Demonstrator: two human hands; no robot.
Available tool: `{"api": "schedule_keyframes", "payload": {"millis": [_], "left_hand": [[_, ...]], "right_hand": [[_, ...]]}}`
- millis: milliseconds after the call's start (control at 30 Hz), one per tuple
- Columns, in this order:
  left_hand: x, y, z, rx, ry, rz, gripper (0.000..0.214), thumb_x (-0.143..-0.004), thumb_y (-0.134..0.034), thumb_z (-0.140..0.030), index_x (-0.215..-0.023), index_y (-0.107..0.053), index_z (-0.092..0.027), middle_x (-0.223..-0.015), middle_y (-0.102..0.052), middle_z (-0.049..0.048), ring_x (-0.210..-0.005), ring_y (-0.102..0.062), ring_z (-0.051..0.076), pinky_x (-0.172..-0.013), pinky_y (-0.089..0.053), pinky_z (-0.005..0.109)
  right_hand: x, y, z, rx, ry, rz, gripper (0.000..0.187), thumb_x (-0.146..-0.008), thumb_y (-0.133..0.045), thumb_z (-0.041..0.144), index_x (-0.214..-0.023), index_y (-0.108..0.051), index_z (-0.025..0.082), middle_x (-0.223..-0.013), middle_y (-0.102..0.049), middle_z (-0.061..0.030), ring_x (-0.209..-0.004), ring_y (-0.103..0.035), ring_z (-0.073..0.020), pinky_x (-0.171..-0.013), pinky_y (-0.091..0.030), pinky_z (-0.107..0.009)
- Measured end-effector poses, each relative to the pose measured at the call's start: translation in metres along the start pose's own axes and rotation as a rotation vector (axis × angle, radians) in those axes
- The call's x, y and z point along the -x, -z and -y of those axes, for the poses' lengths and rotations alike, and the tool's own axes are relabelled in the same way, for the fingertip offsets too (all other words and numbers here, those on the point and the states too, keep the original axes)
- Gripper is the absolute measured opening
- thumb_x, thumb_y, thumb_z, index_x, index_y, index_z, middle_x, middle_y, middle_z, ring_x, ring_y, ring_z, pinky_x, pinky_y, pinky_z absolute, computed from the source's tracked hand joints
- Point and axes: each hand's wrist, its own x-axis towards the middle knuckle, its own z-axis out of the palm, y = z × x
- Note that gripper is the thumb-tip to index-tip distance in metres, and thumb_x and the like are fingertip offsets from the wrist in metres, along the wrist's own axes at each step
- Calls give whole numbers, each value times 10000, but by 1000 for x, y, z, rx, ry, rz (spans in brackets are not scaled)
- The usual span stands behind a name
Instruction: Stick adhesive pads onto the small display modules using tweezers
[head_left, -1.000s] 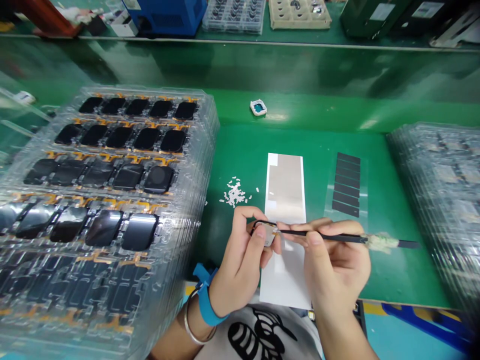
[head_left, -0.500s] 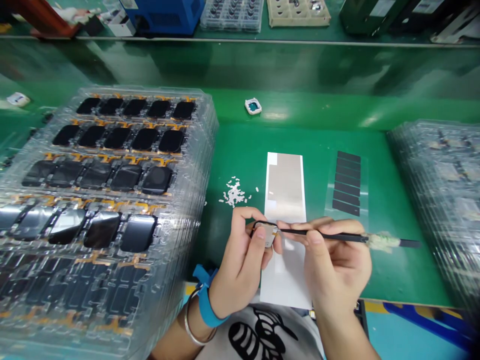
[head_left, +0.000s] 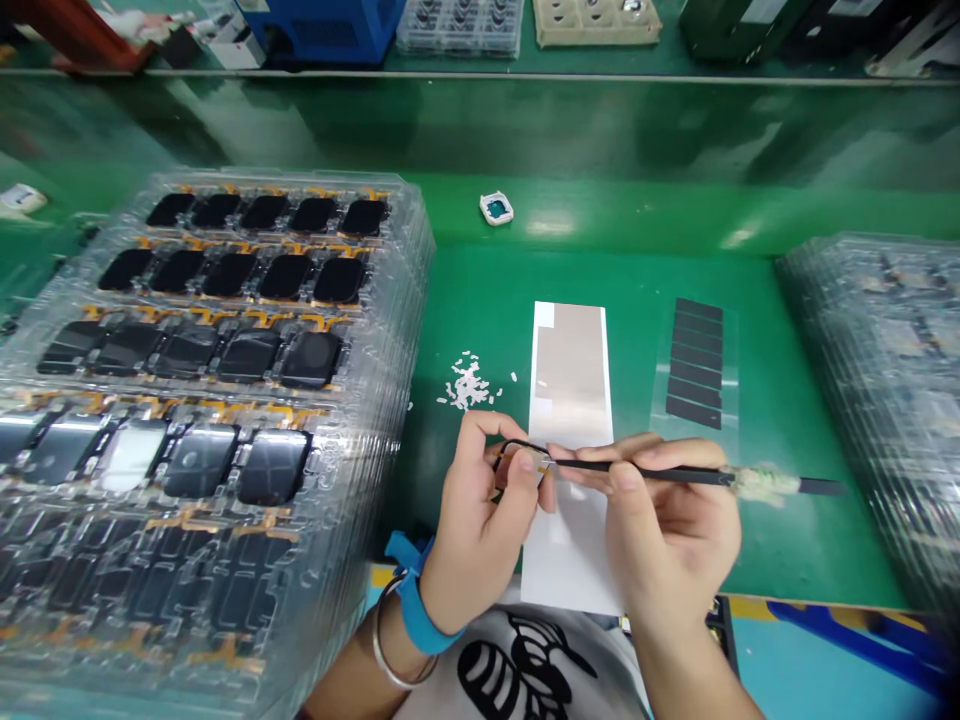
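Note:
My left hand (head_left: 480, 525) is closed round a small square screen part (head_left: 525, 462), pinched between thumb and fingers near the bench's front edge. My right hand (head_left: 667, 535) grips black tweezers (head_left: 675, 475) whose tips touch the part's top edge; a wad of tape wraps the tweezers' rear end. Both hands hover over a white backing sheet (head_left: 570, 400). A blue strap and a metal bangle sit on my left wrist.
A tall stack of clear trays (head_left: 202, 400) holding dark screens with orange flex cables fills the left. Another clear tray stack (head_left: 877, 380) stands at right. Black strips on film (head_left: 696, 363), white scraps (head_left: 469, 383) and a small white frame (head_left: 496, 208) lie on the green mat.
The part has tilted in my left fingers, so less of its grey face shows. The view has shifted slightly; both hands stay in place.

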Motion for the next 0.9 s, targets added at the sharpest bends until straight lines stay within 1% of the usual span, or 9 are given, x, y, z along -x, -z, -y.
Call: {"api": "schedule_keyframes", "payload": {"millis": [200, 300, 433, 533, 633, 700, 767, 833, 900], "left_hand": [[-2, 0, -1, -92, 38, -26, 190, -1025, -569, -322, -982, -399, -247, -620, -486, -96, -476, -351, 60, -453, -304, 145], [-2, 0, -1, -131, 38, -34, 191, -1002, -588, -252, -998, -397, -249, -652, -487, -90, -536, -409, 73, -509, -359, 153], [1, 1, 1, -148, 32, 7, 161, -1028, -551, -245, -1058, -394, -263, -705, -518, -81, -588, -459, 82, -540, -392, 159], [4, 2, 4, -150, 20, 80, 54, -1087, -434, -290, -1098, -385, -271, -779, -593, -63, -570, -471, 76, -547, -414, 177], [4, 1, 4, -233, -36, 159, 59, -1114, -339, -295, -1101, -390, -269, -930, -688, -18, -665, -588, 84, -645, -482, 218], [4, -1, 2, -380, -82, 229, 59, -1109, -353, -263, -1109, -412, -263, -1059, -721, 15, -818, -674, 107, -736, -514, 249], [3, -6, -1, -550, -126, 312, 74, -1092, -394, -228, -1133, -449, -257, -1139, -729, 32, -938, -712, 142, -794, -535, 278], [1, -13, -3, -691, -164, 392, 95, -1073, -424, -203, -1135, -482, -245, -1151, -740, 37, -970, -732, 175, -800, -563, 300], [-1, -23, -3, -808, -217, 461, 96, -1060, -448, -190, -1129, -505, -228, -1119, -754, 41, -973, -745, 209, -791, -588, 328]], "right_hand": [[0, 3, -2, -55, 19, -67, 170, -934, -625, 78, -1008, -603, 229, -917, -711, -12, -917, -771, -174, -714, -695, -292], [-3, 11, 2, -22, 54, -152, 156, -928, -638, 89, -1003, -588, 217, -915, -713, -23, -885, -764, -187, -722, -699, -348], [-8, 42, 10, 138, 38, -265, 175, -891, -714, 141, -974, -573, 205, -931, -731, -38, -867, -781, -229, -772, -694, -386], [-11, 76, 10, 295, -56, -289, 207, -868, -766, 222, -956, -580, 201, -911, -756, -51, -884, -792, -239, -806, -681, -330], [-15, 98, 6, 364, -164, -248, 215, -867, -779, 294, -942, -596, 212, -872, -766, -41, -861, -796, -206, -784, -665, -254], [-21, 99, 4, 371, -191, -182, 208, -870, -776, 325, -922, -607, 218, -859, -756, -32, -848, -795, -193, -763, -661, -240], [-28, 94, 4, 365, -200, -106, 206, -870, -773, 350, -905, -618, 219, -856, -735, -27, -852, -794, -202, -767, -664, -267], [-34, 89, 7, 343, -192, -41, 199, -877, -762, 364, -901, -625, 222, -867, -715, -28, -865, -791, -221, -796, -670, -324], [-36, 89, 13, 346, -159, -20, 176, -886, -751, 355, -910, -630, 230, -899, -709, -35, -896, -785, -235, -828, -669, -371]]}}
